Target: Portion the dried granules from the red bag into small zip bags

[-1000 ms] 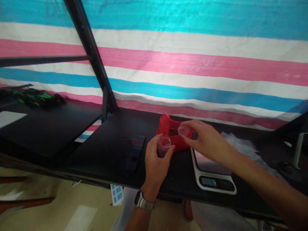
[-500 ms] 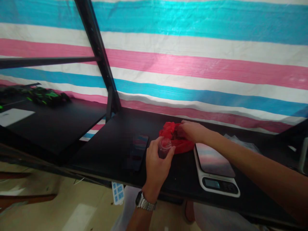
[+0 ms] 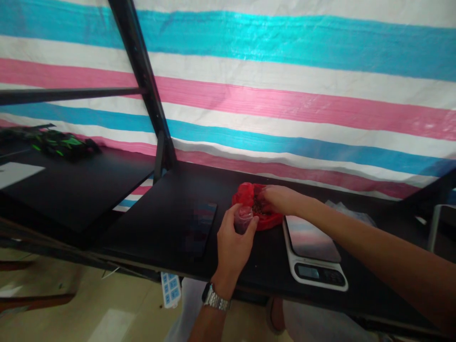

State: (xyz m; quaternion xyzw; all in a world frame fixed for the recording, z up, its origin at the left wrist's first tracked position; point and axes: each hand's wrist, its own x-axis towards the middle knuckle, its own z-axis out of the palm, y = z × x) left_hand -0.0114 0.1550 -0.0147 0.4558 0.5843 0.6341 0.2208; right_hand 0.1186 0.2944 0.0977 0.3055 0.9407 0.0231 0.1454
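Note:
My left hand (image 3: 235,242) is closed around a small clear plastic cup (image 3: 243,217), thumb and fingers on its sides. The cup is held just in front of a red plastic bag (image 3: 269,222), which lies open on the black table. Small dark brown pieces (image 3: 258,207) show inside the bag, too small to name. Reaching in from the right, my right hand (image 3: 280,199) has its fingers down in the bag among those pieces. Its fingertips are hidden, so I cannot see whether they hold anything.
A white kitchen scale (image 3: 317,254) stands right of the bag, under my right forearm. Clear plastic bags (image 3: 351,213) lie behind it. A dark phone-like slab (image 3: 203,228) rests left of my hand. A green-and-black model car (image 3: 64,143) sits on the left table (image 3: 89,183).
My right hand has shifted slightly within the red bag, so more of the dark pieces show. The left hand keeps its hold on the cup. The view has shifted a little.

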